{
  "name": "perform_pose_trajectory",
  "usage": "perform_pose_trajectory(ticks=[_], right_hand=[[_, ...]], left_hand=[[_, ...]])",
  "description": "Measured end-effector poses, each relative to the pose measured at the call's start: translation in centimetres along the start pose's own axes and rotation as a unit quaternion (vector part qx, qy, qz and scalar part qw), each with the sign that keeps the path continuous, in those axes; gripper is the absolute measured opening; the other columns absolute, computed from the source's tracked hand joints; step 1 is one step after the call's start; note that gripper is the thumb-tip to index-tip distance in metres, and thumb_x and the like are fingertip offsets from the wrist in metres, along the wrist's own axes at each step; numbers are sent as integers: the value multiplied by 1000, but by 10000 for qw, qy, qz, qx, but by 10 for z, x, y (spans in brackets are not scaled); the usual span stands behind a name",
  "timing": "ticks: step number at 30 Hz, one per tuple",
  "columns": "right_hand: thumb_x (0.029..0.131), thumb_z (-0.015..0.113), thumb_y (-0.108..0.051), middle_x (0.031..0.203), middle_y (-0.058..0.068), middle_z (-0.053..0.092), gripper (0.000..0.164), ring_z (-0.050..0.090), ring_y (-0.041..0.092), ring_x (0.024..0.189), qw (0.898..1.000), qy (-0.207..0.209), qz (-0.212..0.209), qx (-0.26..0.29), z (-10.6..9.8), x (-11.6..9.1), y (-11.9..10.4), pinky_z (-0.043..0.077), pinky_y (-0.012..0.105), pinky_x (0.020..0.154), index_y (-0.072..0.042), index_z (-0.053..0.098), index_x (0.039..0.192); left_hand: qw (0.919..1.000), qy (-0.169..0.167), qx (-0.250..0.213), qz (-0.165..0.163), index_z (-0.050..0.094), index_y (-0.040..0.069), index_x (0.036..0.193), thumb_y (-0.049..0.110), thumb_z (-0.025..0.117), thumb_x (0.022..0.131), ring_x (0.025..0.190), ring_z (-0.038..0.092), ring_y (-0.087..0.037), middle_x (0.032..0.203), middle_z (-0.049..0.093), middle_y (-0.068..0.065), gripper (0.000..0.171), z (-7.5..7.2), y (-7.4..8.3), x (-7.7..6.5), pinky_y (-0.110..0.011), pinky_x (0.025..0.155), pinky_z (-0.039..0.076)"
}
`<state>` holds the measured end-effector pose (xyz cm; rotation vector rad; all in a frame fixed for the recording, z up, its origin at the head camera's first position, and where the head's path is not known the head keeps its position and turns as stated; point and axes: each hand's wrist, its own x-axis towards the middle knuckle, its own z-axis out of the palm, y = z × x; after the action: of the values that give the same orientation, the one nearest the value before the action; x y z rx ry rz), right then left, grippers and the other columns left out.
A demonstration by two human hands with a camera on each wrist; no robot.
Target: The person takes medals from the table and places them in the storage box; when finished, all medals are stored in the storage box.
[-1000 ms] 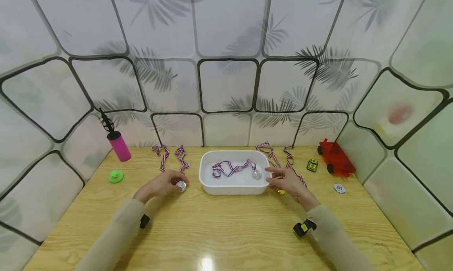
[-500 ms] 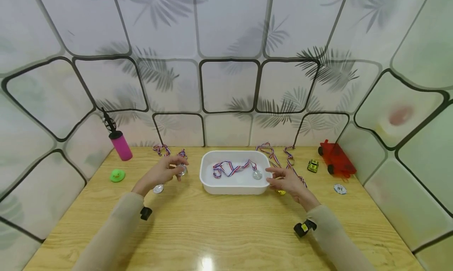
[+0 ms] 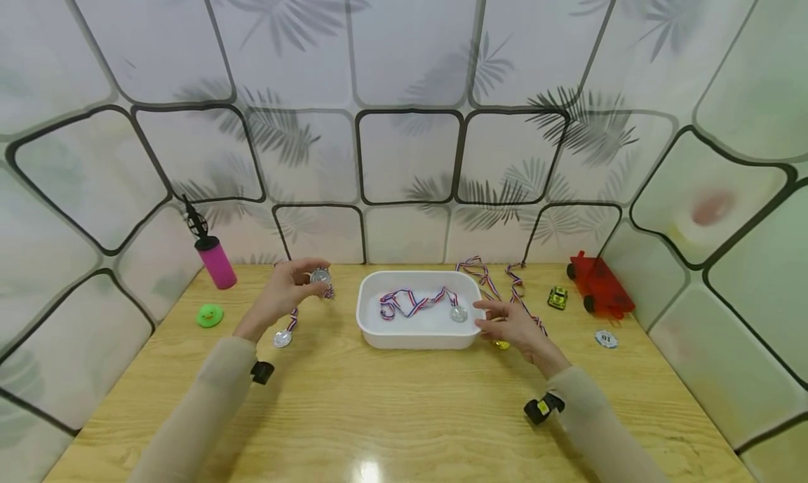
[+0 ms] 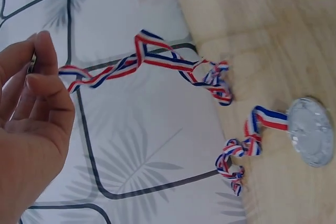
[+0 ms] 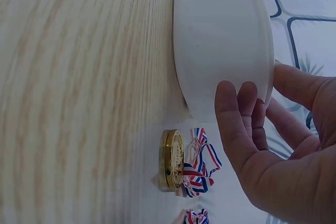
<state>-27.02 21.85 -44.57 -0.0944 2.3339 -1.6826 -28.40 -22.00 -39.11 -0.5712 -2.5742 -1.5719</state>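
Note:
A silver medal, raised above the table, is pinched between the thumb and fingers of my left hand. Its striped ribbon trails down to the tabletop in the left wrist view. Below that hand lies a second silver medal with its own ribbon. My right hand grips the right end of a white plastic tray, with fingers against the outer wall and at the rim. Inside the tray rests another silver medal with its ribbon. A gold medal lies beneath the right hand.
Behind the right hand lie striped ribbons. Farther right are a yellow toy car, a red toy vehicle and a poker chip. A pink pump and a green duck toy stand left. A patterned curtain closes the back.
My left hand has lifted the silver medal up and away from the table, drawing its ribbon along and uncovering the second silver medal. The right hand and tray have stayed put.

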Motion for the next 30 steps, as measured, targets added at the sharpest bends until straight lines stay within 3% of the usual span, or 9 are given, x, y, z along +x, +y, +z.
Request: perform_pose_trajectory(ticks=[3,7,12,17,19,25,30], right_hand=[[92,67,-9,103,13,51,50,64,16,83,10000,11,-33,-14,0,0,-1,59,36,82,2,52,138],[92,67,-9,105,13,52,49,63,16,84,10000,47,-49,-39,0,0,-2,59,36,82,2,52,138],[93,67,-10,106,13,53,50,63,16,85,10000,12,-39,-81,0,-2,-2,59,37,83,2,52,138],[93,67,-8,103,12,53,49,63,16,85,9999,2,-118,-45,1,-3,-2,59,38,83,3,52,138],[93,67,-9,101,11,53,50,63,16,84,9999,7,-133,-42,1,-3,-1,59,37,82,3,52,138],[92,68,-10,101,10,53,51,63,15,83,9999,-14,-97,-19,2,-1,2,59,34,80,3,51,139],[93,67,-9,101,11,53,51,64,16,83,9999,-15,-125,-29,1,-1,2,59,35,80,3,51,139]], left_hand=[[9990,448,6,76,59,6,132,12,68,92,81,68,-30,104,69,-23,41,-3,7,4,-23,61,52],[9964,804,-112,260,58,5,135,14,67,93,82,69,-25,118,67,-22,44,-7,16,10,-20,60,52],[9942,952,-139,471,58,7,136,13,68,92,71,64,-17,124,66,-21,45,-12,27,18,-19,49,41],[9927,986,-236,655,57,5,136,10,68,92,74,65,-4,125,65,-21,45,-16,39,22,-17,61,53],[9917,1010,-260,752,57,4,136,7,68,91,76,66,-3,126,64,-22,46,-16,44,24,-18,67,55],[9881,1146,-237,998,58,6,135,7,68,91,74,65,-3,126,64,-20,45,-16,58,29,-16,56,49],[9861,1154,-308,1155,57,6,136,7,68,92,78,66,-6,126,65,-19,45,-14,72,36,-18,65,54]])
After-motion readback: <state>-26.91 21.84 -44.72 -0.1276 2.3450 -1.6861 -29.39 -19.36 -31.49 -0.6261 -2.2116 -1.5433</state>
